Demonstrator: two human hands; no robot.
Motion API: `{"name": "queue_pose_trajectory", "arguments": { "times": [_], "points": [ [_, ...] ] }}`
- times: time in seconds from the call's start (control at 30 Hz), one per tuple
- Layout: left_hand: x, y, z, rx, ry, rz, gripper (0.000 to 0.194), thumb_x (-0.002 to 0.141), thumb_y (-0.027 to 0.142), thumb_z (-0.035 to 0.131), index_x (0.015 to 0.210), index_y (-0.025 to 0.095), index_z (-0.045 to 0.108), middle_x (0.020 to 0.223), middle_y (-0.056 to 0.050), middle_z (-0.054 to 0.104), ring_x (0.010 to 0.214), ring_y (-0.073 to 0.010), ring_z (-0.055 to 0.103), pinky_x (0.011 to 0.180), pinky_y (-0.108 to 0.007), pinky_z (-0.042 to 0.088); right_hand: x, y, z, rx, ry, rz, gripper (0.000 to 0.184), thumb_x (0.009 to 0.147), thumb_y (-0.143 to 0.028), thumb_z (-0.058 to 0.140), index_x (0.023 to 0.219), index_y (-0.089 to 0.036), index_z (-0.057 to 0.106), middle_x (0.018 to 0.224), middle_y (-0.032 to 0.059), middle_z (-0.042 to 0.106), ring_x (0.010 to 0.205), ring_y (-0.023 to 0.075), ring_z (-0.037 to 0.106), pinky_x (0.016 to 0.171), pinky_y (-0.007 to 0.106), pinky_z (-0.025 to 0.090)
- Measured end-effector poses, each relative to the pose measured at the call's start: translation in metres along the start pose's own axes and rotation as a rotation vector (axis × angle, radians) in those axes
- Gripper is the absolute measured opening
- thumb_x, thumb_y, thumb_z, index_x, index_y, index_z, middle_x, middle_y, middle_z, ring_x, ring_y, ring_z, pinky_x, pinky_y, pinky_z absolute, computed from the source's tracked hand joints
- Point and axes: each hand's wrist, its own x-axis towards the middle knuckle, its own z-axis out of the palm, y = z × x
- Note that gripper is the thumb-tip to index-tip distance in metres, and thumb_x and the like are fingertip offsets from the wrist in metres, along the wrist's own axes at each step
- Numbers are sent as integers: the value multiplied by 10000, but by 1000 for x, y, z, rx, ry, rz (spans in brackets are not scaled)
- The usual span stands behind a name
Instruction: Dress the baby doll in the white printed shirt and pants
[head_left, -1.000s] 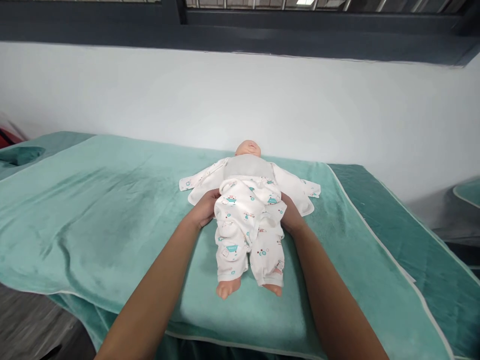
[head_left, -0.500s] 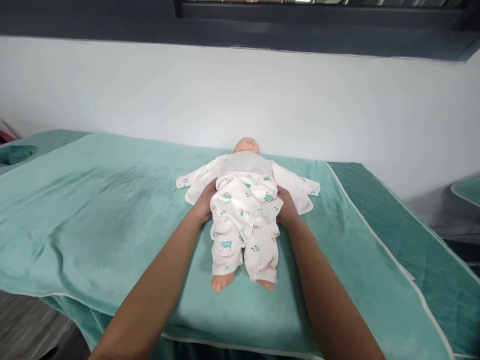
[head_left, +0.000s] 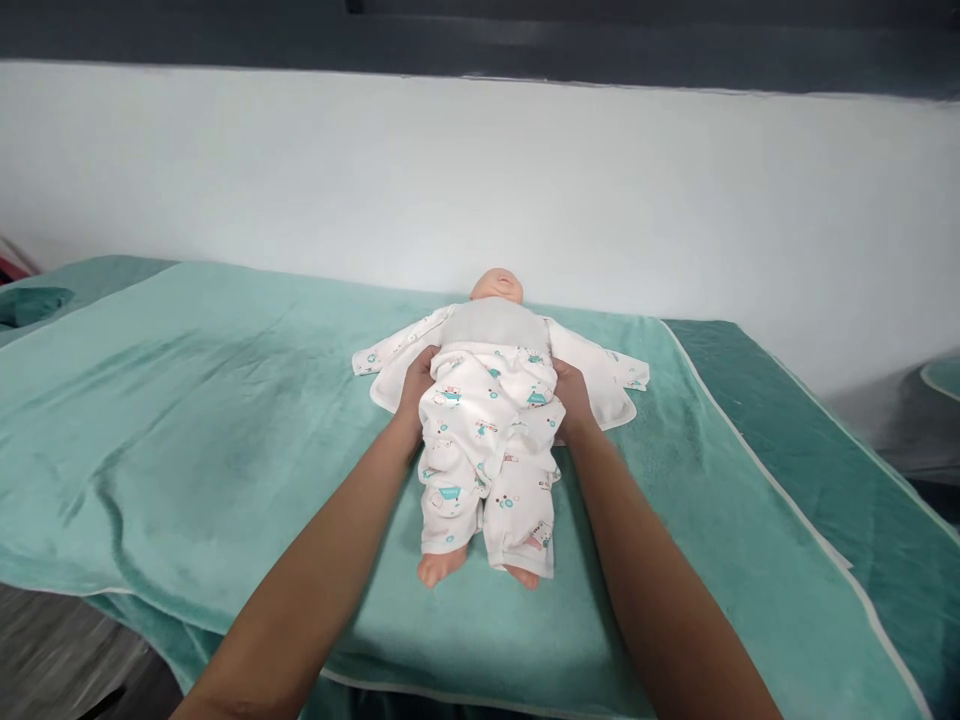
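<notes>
A baby doll (head_left: 495,287) lies on its back on a teal towel (head_left: 225,400), head toward the wall. It wears white printed trousers (head_left: 487,450), and an open white printed top (head_left: 600,375) is spread under it. My left hand (head_left: 415,385) grips the trousers' waist on the doll's left side as I see it. My right hand (head_left: 571,395) grips the waist on the other side. The fingers of both hands curl round the fabric, partly hidden behind it. The doll's bare feet (head_left: 441,566) point toward me.
The towel covers a padded table whose near edge (head_left: 450,690) is just below the doll's feet. A white wall (head_left: 480,180) runs behind. A darker teal cover (head_left: 825,420) lies at the right, and a second teal table (head_left: 45,300) at far left.
Both hands have slid up the doll's sides from hip height to the waist, drawing the trousers' waistband higher on the torso. The view has tilted down a little.
</notes>
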Motion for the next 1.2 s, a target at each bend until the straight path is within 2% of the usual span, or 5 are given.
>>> {"name": "queue_pose_trajectory", "arguments": {
  "times": [0.3, 0.7, 0.9, 1.07, 1.2],
  "points": [
    [-8, 5, -6, -49, 138, 139, 273, 645, 209, 673, 916, 203, 699, 940, -17, 695, 904, -181, 618, 813, -279, 478, -12, 0, -3, 242, 251, 41, 327, 713, -415, 728, 953, -223, 617, 982, 59, 685, 951, 231, 637, 884, 380, 518],
    [-18, 31, -6, 573, -187, 476, 201, 788, 330, 735, 967, 245, 699, 1336, -68, 579, 1322, -260, 486, 1167, -409, 344, -10, -24, -23, -81, -181, -284, 259, 756, -430, 780, 892, -249, 654, 1182, 62, 579, 1197, 242, 538, 1084, 409, 425],
    [-9, 44, 0, 653, -211, 439, 113, 814, 283, 682, 813, 227, 584, 1250, -54, 651, 1153, -253, 592, 987, -375, 428, 3, -38, -28, -276, -368, -345, 223, 808, -406, 728, 823, -231, 589, 1460, 66, 494, 1376, 277, 425, 1148, 435, 314],
    [27, 44, 14, 654, 37, 432, 89, 848, 293, 628, 876, 242, 560, 798, -15, 675, 757, -211, 592, 720, -310, 381, 30, -46, -18, -344, -234, -325, 205, 882, -406, 601, 832, -239, 494, 1062, 55, 696, 956, 225, 609, 858, 349, 440],
    [62, 30, 24, 467, 145, 317, 136, 823, 304, 634, 871, 243, 521, 693, 28, 606, 629, -163, 514, 642, -285, 343, 61, -35, 3, -426, -67, -203, 184, 861, -387, 592, 824, -243, 484, 699, -24, 572, 682, 177, 505, 681, 308, 375]
  ]
}}
